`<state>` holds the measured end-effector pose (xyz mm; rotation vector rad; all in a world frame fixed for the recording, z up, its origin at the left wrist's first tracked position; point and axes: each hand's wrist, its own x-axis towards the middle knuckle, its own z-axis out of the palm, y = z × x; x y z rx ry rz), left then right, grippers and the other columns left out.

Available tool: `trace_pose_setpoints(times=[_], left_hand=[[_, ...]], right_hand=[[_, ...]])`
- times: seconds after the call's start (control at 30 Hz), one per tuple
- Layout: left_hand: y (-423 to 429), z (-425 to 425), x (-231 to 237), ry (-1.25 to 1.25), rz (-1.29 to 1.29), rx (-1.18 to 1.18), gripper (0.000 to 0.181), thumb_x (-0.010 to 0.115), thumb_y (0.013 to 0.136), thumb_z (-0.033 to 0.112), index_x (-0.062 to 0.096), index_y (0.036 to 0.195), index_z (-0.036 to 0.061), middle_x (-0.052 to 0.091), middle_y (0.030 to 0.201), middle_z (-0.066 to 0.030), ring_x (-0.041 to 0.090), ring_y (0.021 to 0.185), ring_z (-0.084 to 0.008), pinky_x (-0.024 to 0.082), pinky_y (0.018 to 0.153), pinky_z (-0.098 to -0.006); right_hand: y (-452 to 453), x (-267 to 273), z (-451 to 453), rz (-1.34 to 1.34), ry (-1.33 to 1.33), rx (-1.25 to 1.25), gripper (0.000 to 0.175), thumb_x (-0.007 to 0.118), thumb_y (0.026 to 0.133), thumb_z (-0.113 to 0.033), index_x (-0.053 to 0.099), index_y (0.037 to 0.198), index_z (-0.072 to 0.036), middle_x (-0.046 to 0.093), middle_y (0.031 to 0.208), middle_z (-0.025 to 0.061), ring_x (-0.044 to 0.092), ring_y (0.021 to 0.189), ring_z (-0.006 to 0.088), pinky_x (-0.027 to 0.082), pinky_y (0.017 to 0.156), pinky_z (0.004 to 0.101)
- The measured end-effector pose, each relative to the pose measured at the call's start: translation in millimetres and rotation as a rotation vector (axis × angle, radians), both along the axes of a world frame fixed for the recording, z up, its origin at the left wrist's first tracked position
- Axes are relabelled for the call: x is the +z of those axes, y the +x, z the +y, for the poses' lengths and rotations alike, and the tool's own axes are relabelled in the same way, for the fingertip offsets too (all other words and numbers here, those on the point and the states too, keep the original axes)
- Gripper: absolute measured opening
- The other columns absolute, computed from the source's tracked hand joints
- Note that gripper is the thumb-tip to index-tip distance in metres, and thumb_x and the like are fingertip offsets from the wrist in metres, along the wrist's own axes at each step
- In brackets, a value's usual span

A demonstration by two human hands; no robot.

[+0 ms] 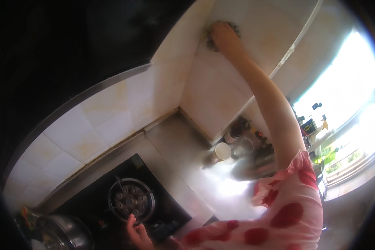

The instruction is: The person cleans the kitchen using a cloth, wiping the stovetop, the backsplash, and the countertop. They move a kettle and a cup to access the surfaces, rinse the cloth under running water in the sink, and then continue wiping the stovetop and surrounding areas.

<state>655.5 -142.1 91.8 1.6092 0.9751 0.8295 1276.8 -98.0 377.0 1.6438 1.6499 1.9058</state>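
Note:
High on the tiled wall (pixel 212 81), close to the inner corner, my right hand (pixel 224 35) presses a dark patterned cloth (pixel 235 28) flat against the tiles. Parts of the cloth show on both sides of the hand; the rest is hidden beneath it. My right arm is stretched far up. Low in the view, my left hand (pixel 139 234) is empty with its fingers slightly apart. It hovers at the near side of the gas burner (pixel 131 200) on the black glass hob (pixel 137 168); whether it touches the hob I cannot tell.
A dark range hood (pixel 81 47) overhangs the hob from the left. A metal pot (pixel 65 232) stands at the lower left. On the counter (pixel 165 134) are a white cup (pixel 222 152), a clear glass (pixel 246 145) and several jars. Bottles stand by the bright window (pixel 347 90).

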Motion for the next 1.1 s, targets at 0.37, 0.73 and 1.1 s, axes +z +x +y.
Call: trace_pose_setpoints(times=[0.37, 0.73, 1.1], left_hand=[[-7.6, 0.2, 16.4, 0.07, 0.051, 0.002, 0.037, 0.053, 0.091, 0.011, 0.046, 0.125, -0.0005, 0.051, 0.125, -0.0104, 0.052, 0.094, -0.0183, 0.043, 0.076, -0.0266], [-14.4, 5.2, 19.0, 0.102, 0.07, 0.068, 0.036, 0.052, 0.092, 0.014, 0.047, 0.125, 0.0003, 0.052, 0.124, -0.0116, 0.053, 0.099, -0.0198, 0.044, 0.074, -0.0266], [-6.4, 9.8, 21.1, 0.093, 0.019, 0.045, 0.035, 0.053, 0.091, 0.011, 0.048, 0.124, 0.0002, 0.053, 0.122, -0.0114, 0.053, 0.091, -0.0182, 0.043, 0.071, -0.0256]], right_hand=[[-11.5, -11.2, 13.1, -0.075, -0.005, -0.239, 0.013, 0.053, 0.072, -0.013, 0.063, 0.074, -0.005, 0.057, 0.082, 0.0104, 0.054, 0.089, 0.025, 0.043, 0.081, 0.0368], [-24.4, 19.6, 15.4, -0.126, -0.021, -0.433, 0.016, 0.052, 0.072, -0.011, 0.063, 0.078, -0.002, 0.057, 0.09, 0.0132, 0.054, 0.095, 0.026, 0.04, 0.091, 0.0366], [-29.3, 28.0, 11.1, -0.25, 0.062, -0.342, 0.021, 0.056, 0.074, -0.007, 0.065, 0.088, 0.005, 0.058, 0.104, 0.0165, 0.052, 0.105, 0.0295, 0.035, 0.099, 0.0405]])
